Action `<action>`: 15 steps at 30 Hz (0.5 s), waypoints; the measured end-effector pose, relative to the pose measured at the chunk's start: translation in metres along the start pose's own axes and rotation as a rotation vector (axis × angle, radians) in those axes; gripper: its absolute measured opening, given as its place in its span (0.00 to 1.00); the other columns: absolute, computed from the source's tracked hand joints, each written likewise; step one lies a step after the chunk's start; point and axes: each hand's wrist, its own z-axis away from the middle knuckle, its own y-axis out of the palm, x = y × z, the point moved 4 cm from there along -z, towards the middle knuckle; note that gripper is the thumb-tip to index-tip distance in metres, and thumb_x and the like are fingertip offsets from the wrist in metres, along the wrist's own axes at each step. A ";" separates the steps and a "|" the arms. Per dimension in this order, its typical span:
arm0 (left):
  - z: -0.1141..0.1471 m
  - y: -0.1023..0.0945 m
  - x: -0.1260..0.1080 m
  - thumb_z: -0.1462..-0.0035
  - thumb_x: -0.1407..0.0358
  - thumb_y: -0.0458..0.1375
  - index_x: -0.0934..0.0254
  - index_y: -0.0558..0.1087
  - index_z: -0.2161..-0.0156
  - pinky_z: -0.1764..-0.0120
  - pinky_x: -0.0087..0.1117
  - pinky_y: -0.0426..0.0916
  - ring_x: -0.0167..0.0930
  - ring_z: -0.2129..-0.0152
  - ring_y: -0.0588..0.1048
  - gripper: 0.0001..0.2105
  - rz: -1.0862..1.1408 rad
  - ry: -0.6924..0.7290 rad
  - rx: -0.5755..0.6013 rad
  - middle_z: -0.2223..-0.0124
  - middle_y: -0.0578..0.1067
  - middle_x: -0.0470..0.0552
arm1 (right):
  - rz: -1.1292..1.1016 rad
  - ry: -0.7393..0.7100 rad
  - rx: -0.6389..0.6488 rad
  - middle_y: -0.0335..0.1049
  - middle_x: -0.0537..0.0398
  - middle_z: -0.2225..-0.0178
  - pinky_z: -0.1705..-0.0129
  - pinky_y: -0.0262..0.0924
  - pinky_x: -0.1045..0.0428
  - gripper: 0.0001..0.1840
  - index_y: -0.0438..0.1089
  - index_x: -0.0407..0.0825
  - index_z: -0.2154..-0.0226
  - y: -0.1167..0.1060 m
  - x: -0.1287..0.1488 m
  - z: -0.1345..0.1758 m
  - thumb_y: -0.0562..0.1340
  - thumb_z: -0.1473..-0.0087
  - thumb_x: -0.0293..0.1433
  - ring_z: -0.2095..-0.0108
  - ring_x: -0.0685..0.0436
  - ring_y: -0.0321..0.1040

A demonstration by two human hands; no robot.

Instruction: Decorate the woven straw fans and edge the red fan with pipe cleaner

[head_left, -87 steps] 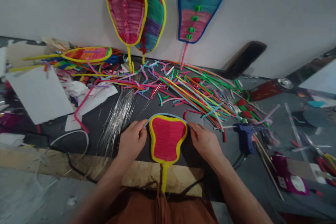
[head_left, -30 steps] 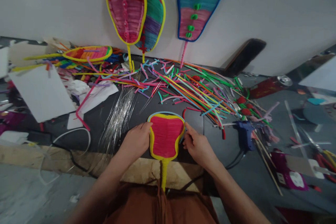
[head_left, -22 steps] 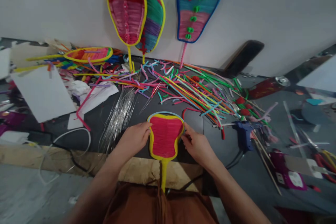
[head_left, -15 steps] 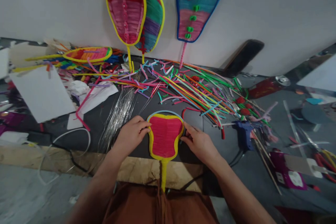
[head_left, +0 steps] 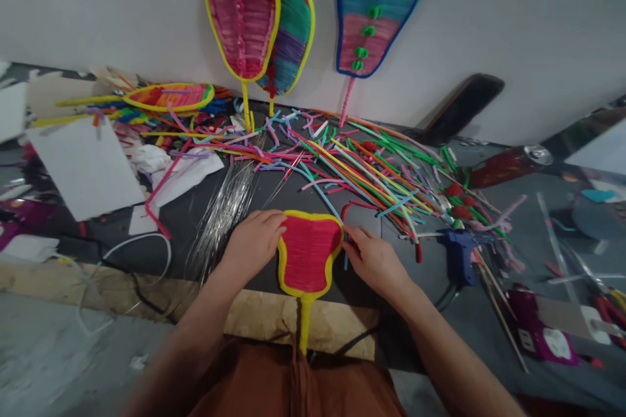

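Observation:
A fan (head_left: 313, 254) made of pipe cleaners, red-pink with a yellow rim and a yellow handle, lies at the table's front edge, its handle pointing towards me. My left hand (head_left: 258, 238) is closed on its upper left rim, fingertips over the yellow border. At the upper right rim, my right hand (head_left: 374, 257) pinches a light blue pipe cleaner (head_left: 323, 194). This strip slants up and left from the fingers, its far end among loose pieces, and a short tail shows below the fingers. A short red pipe cleaner lies just beyond that hand.
Loose pipe cleaners (head_left: 372, 176) cover the table's middle. Silvery wires (head_left: 220, 215) lie to the left, near a white card (head_left: 85, 166). A blue glue gun (head_left: 460, 254) and a drink can (head_left: 513, 166) are at right. Finished fans (head_left: 242, 13) lean against the wall.
The light blue pipe cleaner, earlier curved along the fan's top between both hands, has come away from my left hand and now extends straight up-left from my right. The view has shifted slightly.

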 end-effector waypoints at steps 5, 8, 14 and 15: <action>-0.018 -0.008 -0.021 0.39 0.71 0.46 0.66 0.71 0.54 0.54 0.37 0.63 0.36 0.56 0.67 0.13 -0.108 -0.049 0.043 0.52 0.72 0.55 | 0.008 0.010 0.029 0.70 0.48 0.59 0.61 0.63 0.53 0.18 0.64 0.45 0.50 0.001 0.002 -0.002 0.55 0.44 0.27 0.62 0.44 0.70; -0.038 -0.004 -0.044 0.40 0.72 0.48 0.63 0.71 0.53 0.56 0.36 0.63 0.36 0.55 0.65 0.13 -0.120 0.015 0.074 0.51 0.70 0.53 | 0.038 0.018 0.020 0.70 0.49 0.59 0.63 0.62 0.54 0.17 0.65 0.46 0.51 0.002 0.002 -0.002 0.54 0.43 0.28 0.62 0.45 0.70; -0.067 0.016 -0.065 0.40 0.68 0.50 0.59 0.72 0.54 0.57 0.40 0.62 0.40 0.50 0.62 0.11 -0.163 0.117 0.093 0.48 0.67 0.55 | 0.096 0.006 0.009 0.70 0.48 0.60 0.65 0.61 0.54 0.17 0.64 0.46 0.50 0.003 0.005 -0.002 0.54 0.42 0.29 0.65 0.45 0.70; -0.069 0.017 -0.064 0.40 0.68 0.50 0.60 0.72 0.55 0.57 0.41 0.61 0.41 0.50 0.62 0.11 -0.184 0.122 0.085 0.47 0.67 0.56 | 0.104 0.007 0.008 0.70 0.48 0.60 0.65 0.61 0.54 0.18 0.64 0.46 0.49 0.003 0.006 -0.001 0.54 0.42 0.29 0.65 0.45 0.70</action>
